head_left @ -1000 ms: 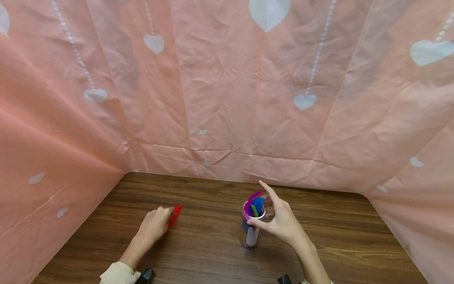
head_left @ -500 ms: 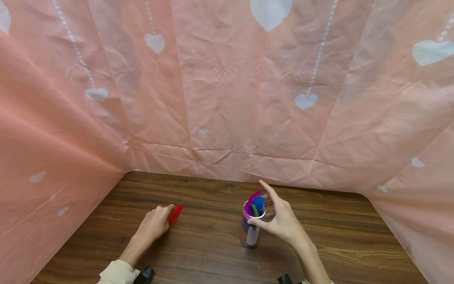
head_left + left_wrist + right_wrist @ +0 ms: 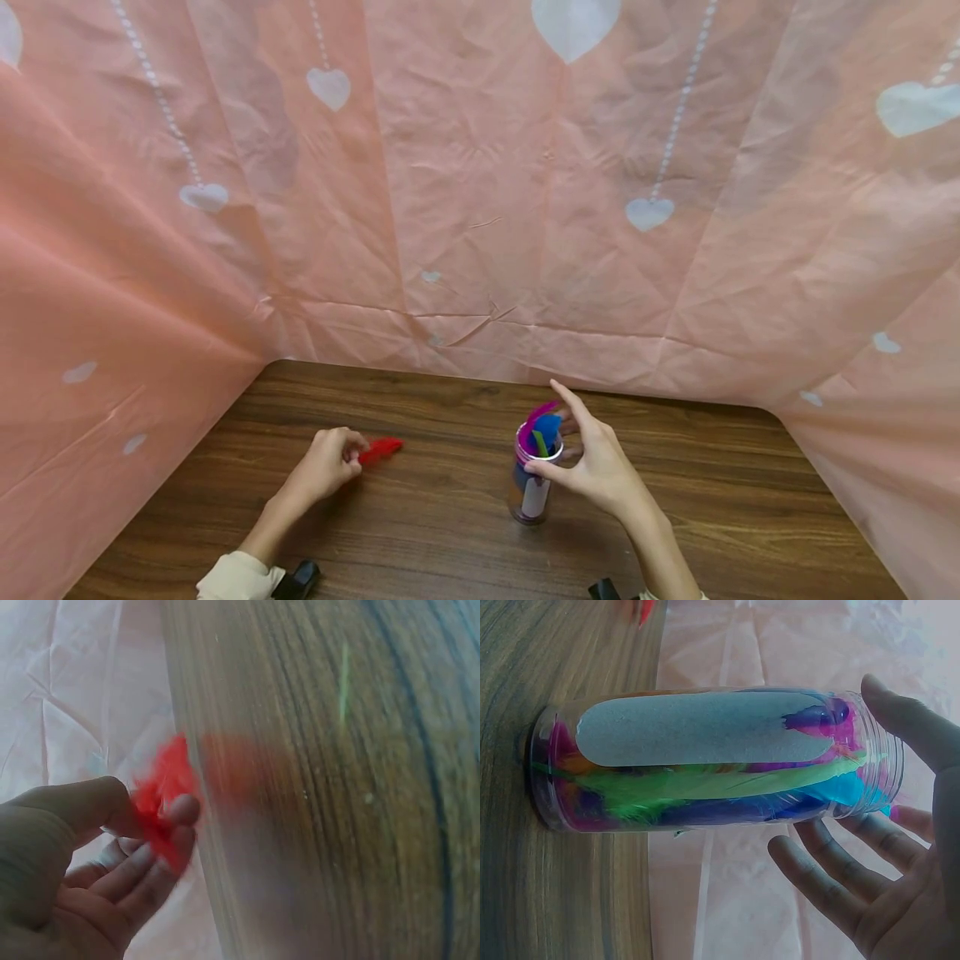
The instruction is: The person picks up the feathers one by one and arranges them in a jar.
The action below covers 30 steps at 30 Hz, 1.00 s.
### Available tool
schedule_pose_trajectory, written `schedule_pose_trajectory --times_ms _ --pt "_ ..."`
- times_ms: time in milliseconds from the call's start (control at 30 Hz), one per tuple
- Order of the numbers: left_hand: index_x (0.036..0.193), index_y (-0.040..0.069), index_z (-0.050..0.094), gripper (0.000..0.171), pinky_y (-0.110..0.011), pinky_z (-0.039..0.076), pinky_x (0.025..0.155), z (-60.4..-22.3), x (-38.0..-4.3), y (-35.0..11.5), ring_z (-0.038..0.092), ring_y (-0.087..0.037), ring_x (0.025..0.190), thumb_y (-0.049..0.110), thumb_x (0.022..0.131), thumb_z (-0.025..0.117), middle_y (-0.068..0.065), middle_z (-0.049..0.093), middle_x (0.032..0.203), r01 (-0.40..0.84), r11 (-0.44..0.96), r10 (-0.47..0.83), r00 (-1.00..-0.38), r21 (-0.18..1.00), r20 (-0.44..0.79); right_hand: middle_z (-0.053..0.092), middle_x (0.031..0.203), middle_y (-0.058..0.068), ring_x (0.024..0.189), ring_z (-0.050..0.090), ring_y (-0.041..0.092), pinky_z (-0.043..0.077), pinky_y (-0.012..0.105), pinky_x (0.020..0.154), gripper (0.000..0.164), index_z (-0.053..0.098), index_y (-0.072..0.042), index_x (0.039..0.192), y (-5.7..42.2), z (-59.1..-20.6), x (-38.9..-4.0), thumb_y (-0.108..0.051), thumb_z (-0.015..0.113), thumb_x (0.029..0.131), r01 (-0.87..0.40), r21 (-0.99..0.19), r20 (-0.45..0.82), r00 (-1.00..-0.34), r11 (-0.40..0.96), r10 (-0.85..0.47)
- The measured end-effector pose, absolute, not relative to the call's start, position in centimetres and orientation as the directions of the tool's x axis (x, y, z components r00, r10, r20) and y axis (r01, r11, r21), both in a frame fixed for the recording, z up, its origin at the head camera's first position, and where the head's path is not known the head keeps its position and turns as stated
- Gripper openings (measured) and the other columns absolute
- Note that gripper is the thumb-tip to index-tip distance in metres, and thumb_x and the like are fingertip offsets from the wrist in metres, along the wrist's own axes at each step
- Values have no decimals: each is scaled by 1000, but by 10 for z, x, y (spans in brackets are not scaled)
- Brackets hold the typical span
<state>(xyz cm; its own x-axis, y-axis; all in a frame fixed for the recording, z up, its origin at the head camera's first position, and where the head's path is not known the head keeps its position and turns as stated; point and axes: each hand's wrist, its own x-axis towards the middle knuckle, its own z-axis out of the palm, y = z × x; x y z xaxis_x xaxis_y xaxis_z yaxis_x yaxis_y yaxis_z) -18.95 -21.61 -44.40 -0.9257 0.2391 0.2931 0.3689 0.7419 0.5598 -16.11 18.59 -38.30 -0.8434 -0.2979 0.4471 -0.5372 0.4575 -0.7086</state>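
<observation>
Between the thumb and fingertips of my left hand (image 3: pixel 327 463) is a red feather (image 3: pixel 381 451), pinched at one end. In the left wrist view the fluffy red feather (image 3: pixel 166 784) shows at the fingertips, above the table. A clear plastic jar (image 3: pixel 529 497) stands upright, right of centre, packed with purple, blue, green and orange feathers. Their tips, such as a blue feather (image 3: pixel 547 428), poke out of its open mouth. My right hand (image 3: pixel 600 467) holds the jar near its threaded neck, thumb on the near side and fingers behind; the index finger stands away from it.
Both hands are over a dark brown wooden table (image 3: pixel 450 533). Pink cloth (image 3: pixel 480 208) with white hearts hangs behind it and along both sides. A pale blank label (image 3: pixel 705 729) runs along the jar's side.
My left hand has turned and shifted slightly, so the red feather now points to the right and shows more of its length. My right hand and the jar have stayed in place.
</observation>
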Motion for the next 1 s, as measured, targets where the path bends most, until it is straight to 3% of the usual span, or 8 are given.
schedule_pose_trajectory --times_ms 267,467,733,933,1000 --pt "69 4 74 23 -24 51 63 -438 -189 -213 55 -7 71 -18 71 67 5 60 78 431 693 245 -895 577 374 67 111 12 98 70 32 61 23 70 108 36 -12 159 186 -383 -161 -14 98 70 -543 -709 455 -840 450 -297" --pt "71 3 76 22 -24 53 63 -430 -189 -205 57 -8 73 -18 68 70 5 60 82 545 608 225 -816 578 532 66 110 9 98 70 32 62 26 70 108 36 -12 159 186 -384 -160 -13 98 70 -545 -710 457 -838 445 -297" --pt "75 3 78 21 -14 54 65 -419 -186 -194 64 -9 76 -15 70 87 -2 68 83 624 549 152 -729 556 668 67 112 10 97 69 30 61 23 70 108 36 -11 159 186 -385 -160 -13 97 71 -547 -708 457 -837 447 -301" --pt "90 -15 72 14 -20 60 64 -407 -184 -183 71 -4 70 -24 80 73 -23 73 83 576 251 4 -804 778 594 67 111 10 97 69 29 60 21 70 107 36 -12 159 185 -384 -160 -14 97 71 -546 -707 454 -838 450 -302" --pt "95 -20 68 15 -23 61 64 -403 -185 -179 73 -6 68 -25 82 71 -23 73 83 540 144 -56 -832 829 552 67 111 10 97 69 29 60 21 70 108 35 -12 159 186 -384 -160 -14 97 71 -545 -708 454 -838 450 -302"
